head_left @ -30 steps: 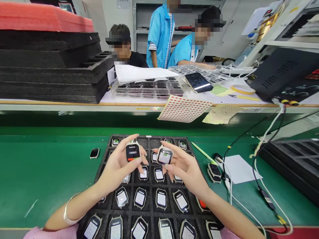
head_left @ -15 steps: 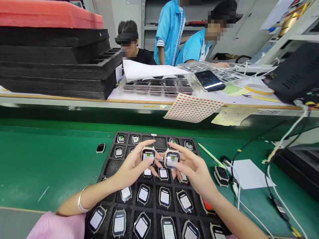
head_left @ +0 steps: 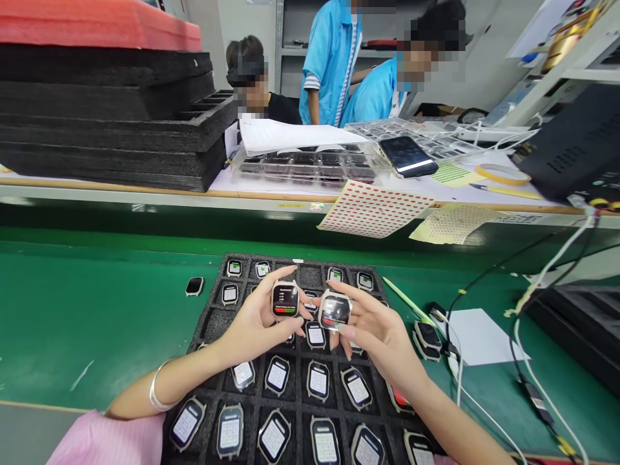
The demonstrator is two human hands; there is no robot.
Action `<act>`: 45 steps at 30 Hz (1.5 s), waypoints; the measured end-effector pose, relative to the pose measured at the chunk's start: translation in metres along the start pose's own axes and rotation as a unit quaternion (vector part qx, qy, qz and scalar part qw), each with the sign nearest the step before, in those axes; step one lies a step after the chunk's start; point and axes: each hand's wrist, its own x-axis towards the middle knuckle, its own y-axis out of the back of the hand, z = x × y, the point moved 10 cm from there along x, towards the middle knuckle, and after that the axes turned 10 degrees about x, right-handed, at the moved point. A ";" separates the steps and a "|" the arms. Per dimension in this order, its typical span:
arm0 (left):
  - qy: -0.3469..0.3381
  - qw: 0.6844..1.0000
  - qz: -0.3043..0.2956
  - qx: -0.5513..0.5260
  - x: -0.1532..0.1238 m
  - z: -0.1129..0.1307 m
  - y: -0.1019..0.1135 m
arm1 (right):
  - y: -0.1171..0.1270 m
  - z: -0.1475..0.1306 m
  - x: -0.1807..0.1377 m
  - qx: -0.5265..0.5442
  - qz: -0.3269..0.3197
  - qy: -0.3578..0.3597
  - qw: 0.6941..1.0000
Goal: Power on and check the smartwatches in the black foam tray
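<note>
My left hand [head_left: 264, 320] grips a square smartwatch body [head_left: 285, 300] without a strap, its dark screen showing white text and a red and green bar. A second smartwatch body [head_left: 334, 311] is in my right hand [head_left: 382, 329], its screen dark with a red strip low down and glare across it. The two watches are held side by side, slightly apart. Below them lies a black foam tray [head_left: 213, 326] whose compartments hold many more watches, such as a lit watch [head_left: 318, 381] with a white list. My hands and forearms hide part of the tray.
Left of the tray lies a single watch [head_left: 194, 286]. On the right are a green pen [head_left: 407, 299], stacked watches [head_left: 427, 339], white paper [head_left: 484, 336] and cables [head_left: 520, 361]. A shelf ahead carries black foam trays [head_left: 106, 142] and a phone [head_left: 407, 156]. Several people [head_left: 372, 97] are behind it.
Both held watches' screens have switched from a white list with green to a dark page with coloured buttons at the bottom. My thumbs have moved lower, off the screens' middle.
</note>
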 end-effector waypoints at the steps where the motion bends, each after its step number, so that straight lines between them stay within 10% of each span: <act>1: 0.005 1.000 0.005 0.005 0.000 -0.001 0.000 | 0.001 0.000 0.000 0.002 0.007 0.001 1.000; 8: -0.010 1.000 -0.004 0.026 -0.002 0.000 -0.001 | 0.013 -0.001 -0.003 -0.044 0.094 0.007 0.995; 33: 0.027 0.999 0.014 0.013 0.002 -0.009 0.005 | 0.003 0.012 0.008 -0.130 -0.030 -0.001 0.991; 45: 0.004 0.991 0.000 0.136 0.027 -0.040 0.026 | 0.059 0.053 0.105 -0.558 -0.051 0.042 0.827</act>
